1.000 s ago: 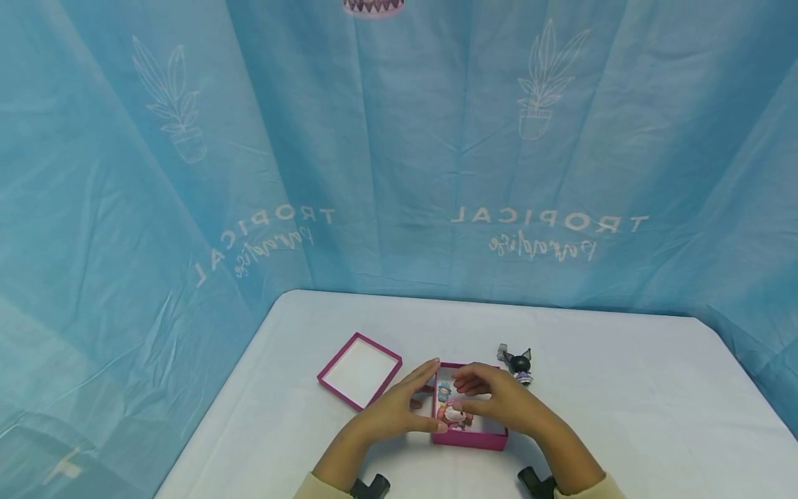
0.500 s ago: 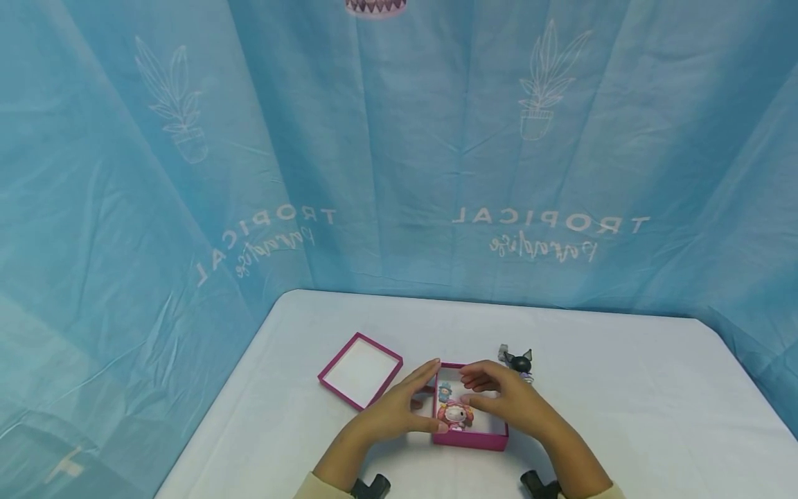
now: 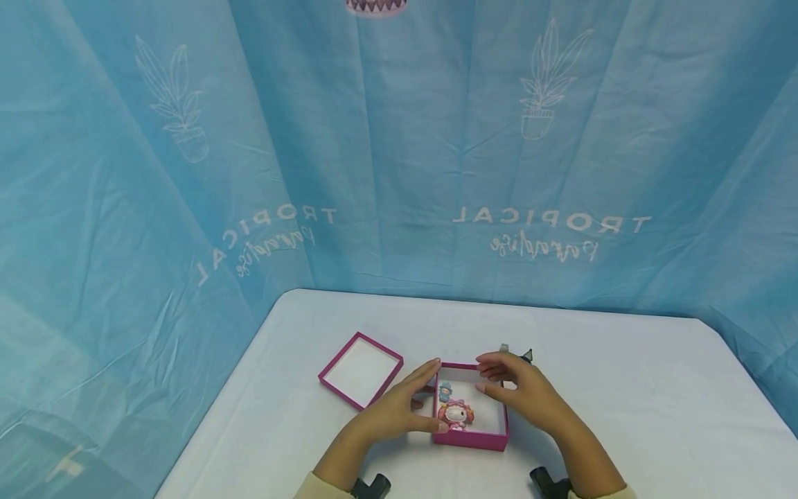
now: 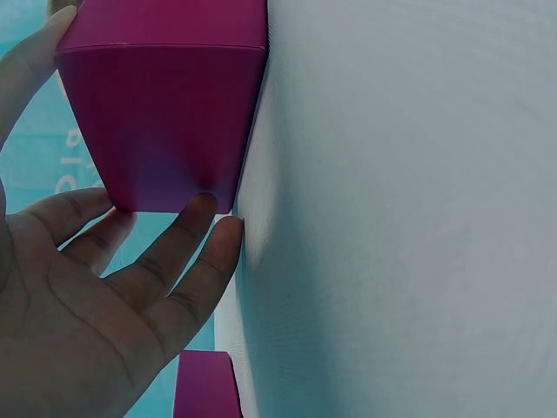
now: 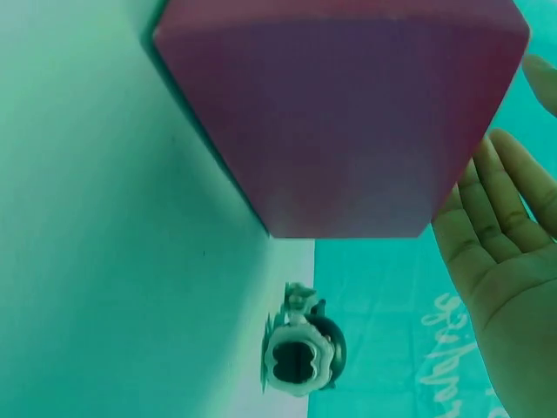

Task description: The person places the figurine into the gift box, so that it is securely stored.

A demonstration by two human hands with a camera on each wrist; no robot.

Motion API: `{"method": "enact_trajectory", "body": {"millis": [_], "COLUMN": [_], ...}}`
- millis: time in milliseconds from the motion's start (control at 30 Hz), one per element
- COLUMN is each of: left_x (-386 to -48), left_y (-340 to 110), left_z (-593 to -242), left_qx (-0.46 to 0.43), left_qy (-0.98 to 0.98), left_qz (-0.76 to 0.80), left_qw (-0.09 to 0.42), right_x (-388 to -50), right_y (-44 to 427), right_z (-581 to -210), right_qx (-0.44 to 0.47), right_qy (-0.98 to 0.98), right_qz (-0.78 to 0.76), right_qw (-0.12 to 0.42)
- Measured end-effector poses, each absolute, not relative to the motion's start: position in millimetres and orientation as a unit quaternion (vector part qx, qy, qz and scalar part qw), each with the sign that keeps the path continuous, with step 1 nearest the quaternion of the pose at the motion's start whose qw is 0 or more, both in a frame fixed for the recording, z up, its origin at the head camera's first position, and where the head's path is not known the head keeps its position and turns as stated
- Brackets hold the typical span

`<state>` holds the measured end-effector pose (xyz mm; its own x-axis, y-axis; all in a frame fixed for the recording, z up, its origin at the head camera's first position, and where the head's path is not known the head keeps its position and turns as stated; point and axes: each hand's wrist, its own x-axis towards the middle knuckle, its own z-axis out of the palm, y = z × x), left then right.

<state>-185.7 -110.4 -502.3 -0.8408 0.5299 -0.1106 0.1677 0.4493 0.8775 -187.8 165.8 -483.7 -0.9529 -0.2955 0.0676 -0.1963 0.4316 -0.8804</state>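
A magenta open box (image 3: 470, 440) sits on the table, holding a pink figure (image 3: 457, 414) near its front and a small blue figure (image 3: 445, 392) behind that one. My left hand (image 3: 393, 410) grips the box's left side, thumb at the front corner and index finger at the back; in the left wrist view its fingers touch the magenta wall (image 4: 165, 131). My right hand (image 3: 524, 389) hovers over the box's right edge with bent, relaxed fingers and nothing held. The right wrist view shows this hand (image 5: 513, 270) beside the box wall (image 5: 348, 131).
Left of the box lies a magenta-rimmed lid (image 3: 359, 371), white inside facing up. A dark figure (image 3: 527, 356) with a grey part is behind my right hand, mostly hidden; the right wrist view shows it (image 5: 298, 353) past the box. A blue printed curtain (image 3: 399, 173) hangs behind the table.
My right hand has moved right, from above the box's middle to its right edge, uncovering more of the interior and hiding more of the dark figure. My left hand has stayed in place.
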Motion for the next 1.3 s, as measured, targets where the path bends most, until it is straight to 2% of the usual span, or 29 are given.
{"method": "enact_trajectory", "body": {"millis": [700, 1000, 1300], "left_x": [-185.7, -184.7, -185.3], "left_y": [-110.8, -110.6, -111.2], "left_z": [-502.6, -501.2, -502.1], "left_qx": [0.214, 0.207, 0.211], "left_qy": [0.826, 0.828, 0.829], "left_qz": [0.487, 0.484, 0.481], "left_qw": [0.190, 0.193, 0.192], "right_x": [-195.1, -200.5, -208.0], "right_y": [193.7, 210.9, 224.2], "right_z": [-487.9, -486.3, -490.4], "right_qx": [-0.104, -0.069, -0.051], "right_qy": [0.877, 0.899, 0.913], "right_qz": [-0.468, -0.433, -0.403], "right_qw": [-0.032, -0.014, 0.035]}}
